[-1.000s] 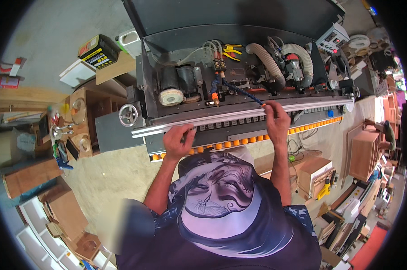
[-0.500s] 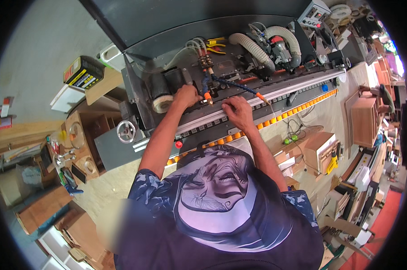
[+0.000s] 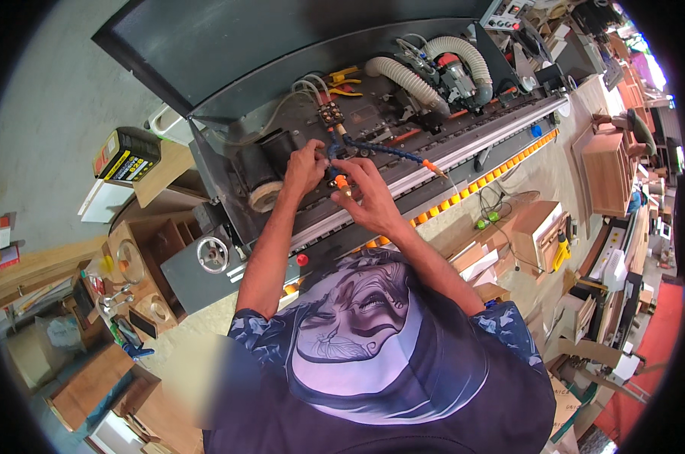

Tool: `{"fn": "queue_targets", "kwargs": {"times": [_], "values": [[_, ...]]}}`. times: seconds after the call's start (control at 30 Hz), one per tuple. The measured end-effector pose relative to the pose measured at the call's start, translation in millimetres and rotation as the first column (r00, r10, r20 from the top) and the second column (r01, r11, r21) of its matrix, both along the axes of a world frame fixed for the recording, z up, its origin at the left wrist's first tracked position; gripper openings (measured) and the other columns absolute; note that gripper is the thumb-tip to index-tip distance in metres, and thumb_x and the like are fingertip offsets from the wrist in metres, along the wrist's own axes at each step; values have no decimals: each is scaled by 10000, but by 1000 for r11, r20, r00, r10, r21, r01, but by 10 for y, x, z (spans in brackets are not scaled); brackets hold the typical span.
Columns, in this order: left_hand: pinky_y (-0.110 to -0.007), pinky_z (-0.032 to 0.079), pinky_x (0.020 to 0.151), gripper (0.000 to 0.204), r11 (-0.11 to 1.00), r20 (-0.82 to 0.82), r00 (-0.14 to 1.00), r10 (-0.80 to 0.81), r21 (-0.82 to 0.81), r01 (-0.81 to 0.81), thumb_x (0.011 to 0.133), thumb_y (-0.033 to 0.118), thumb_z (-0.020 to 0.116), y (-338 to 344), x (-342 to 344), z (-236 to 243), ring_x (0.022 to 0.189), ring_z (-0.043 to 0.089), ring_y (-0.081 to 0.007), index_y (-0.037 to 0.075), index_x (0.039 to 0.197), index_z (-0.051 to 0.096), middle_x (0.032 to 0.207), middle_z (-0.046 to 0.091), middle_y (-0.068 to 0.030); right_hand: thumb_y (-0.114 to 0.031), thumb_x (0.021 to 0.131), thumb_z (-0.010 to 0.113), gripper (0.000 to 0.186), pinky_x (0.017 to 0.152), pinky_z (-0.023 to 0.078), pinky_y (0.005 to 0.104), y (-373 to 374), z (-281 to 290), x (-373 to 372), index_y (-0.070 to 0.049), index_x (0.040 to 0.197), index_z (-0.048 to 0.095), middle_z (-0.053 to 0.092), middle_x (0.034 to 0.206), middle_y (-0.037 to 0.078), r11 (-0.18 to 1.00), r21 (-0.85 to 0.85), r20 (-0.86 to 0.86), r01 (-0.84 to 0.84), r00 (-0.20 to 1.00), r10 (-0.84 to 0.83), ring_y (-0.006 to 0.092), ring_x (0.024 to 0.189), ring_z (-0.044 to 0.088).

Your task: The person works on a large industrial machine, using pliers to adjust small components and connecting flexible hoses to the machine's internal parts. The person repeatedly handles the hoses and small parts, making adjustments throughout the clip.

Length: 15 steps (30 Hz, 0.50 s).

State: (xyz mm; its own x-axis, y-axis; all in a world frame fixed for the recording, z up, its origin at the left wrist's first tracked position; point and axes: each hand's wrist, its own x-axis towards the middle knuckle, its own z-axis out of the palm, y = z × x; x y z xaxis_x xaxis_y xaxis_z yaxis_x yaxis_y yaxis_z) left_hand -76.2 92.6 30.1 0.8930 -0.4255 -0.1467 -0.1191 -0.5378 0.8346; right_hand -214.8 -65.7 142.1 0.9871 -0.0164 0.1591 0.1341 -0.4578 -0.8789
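A dark blue segmented hose with an orange tip and brass nozzle hangs down from a small valve block on the machine bed. My right hand curves around this hose, fingertips on it above the orange part and thumb near the nozzle. Just left of the hose is my left hand, its fingers curled close beside my right fingertips; what they pinch is hidden. A second segmented hose reaches out to the right, ending in an orange nozzle. Below my left hand lies a dark cylinder with a pale end.
Along the machine's front run a metal rail and a row of yellow rollers. Yellow-handled pliers lie behind the valve block. Ribbed ducts and a motor stand at the right. A handwheel sits at the left end.
My right hand has moved left from the rail to the orange-tipped hose. My left hand has shifted slightly up against the hose. The whole view has tilted a little.
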Motion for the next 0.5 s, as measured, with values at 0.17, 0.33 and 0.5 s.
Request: {"fn": "queue_targets", "kwargs": {"times": [0.17, 0.33, 0.5], "values": [[-313, 583, 709, 441, 901, -708, 695, 124, -213, -377, 1079, 439, 675, -55, 84, -166, 852, 770, -172, 20, 1180, 768, 931, 792, -59, -270, 1057, 726, 477, 774, 618, 337, -121, -145, 27, -16, 1436, 587, 742, 1174, 145, 730, 622, -470, 283, 881, 60, 238, 931, 757], [-282, 543, 657, 564, 819, -808, 589, -14, -347, -457, 1065, 607, 643, -162, 8, -120, 810, 736, -142, 66, 1108, 796, 903, 764, -31, -434, 1069, 706, 465, 714, 579, 297, -162, 150, 180, -34, 1293, 634, 761, 1086, 100, 578, 734, -630, 355, 675, 385, 168, 880, 745], [-306, 551, 679, 583, 746, -813, 581, 24, -373, -552, 1073, 598, 635, -261, -69, -222, 820, 739, -156, 35, 1096, 787, 893, 761, -44, -341, 1055, 723, 359, 710, 547, 300, -197, -29, 295, -20, 1208, 674, 758, 1021, 96, 631, 731, -581, 258, 720, 379, 153, 824, 712]]}}
